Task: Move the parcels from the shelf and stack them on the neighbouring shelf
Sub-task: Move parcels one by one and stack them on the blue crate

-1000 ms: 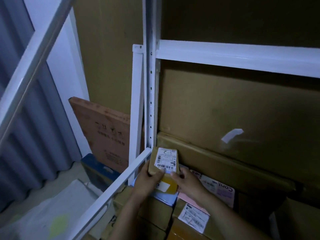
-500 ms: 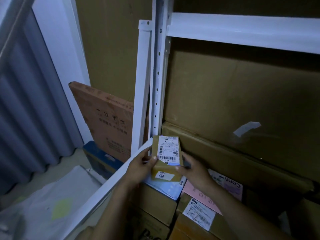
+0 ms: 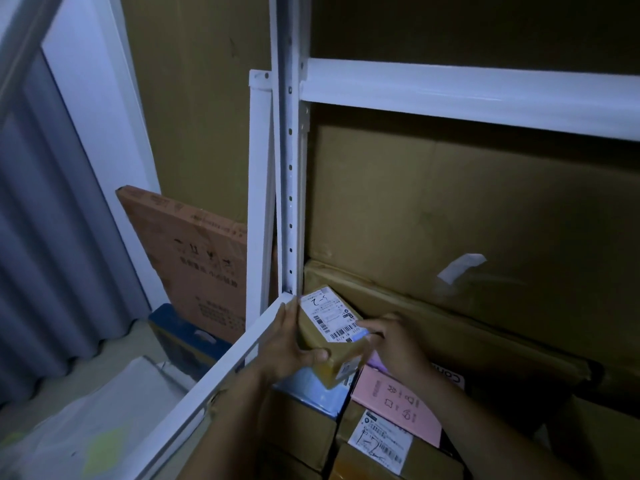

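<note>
A small brown cardboard parcel (image 3: 337, 358) with a white barcode label on top is held between both hands, tilted, just inside the white shelf post. My left hand (image 3: 291, 344) grips its left side with the thumb curled over the near edge. My right hand (image 3: 398, 341) holds its right side with fingers against the label end. Under it lie a light blue packet (image 3: 311, 389), a pink parcel (image 3: 398, 407) and brown boxes (image 3: 304, 434) stacked on the shelf.
A white shelf post (image 3: 289, 188) and a slanting white rail (image 3: 214, 379) bound the shelf on the left. Large cardboard sheets (image 3: 467, 216) stand behind. Left of the post lean an orange-brown flat box (image 3: 197, 258) and a dark blue box (image 3: 180, 337), with a plastic sheet (image 3: 86, 427) below.
The parcel has turned so its label now points diagonally, and its near end has dropped lower. Both hands have stayed on its sides. The camera view has shifted slightly.
</note>
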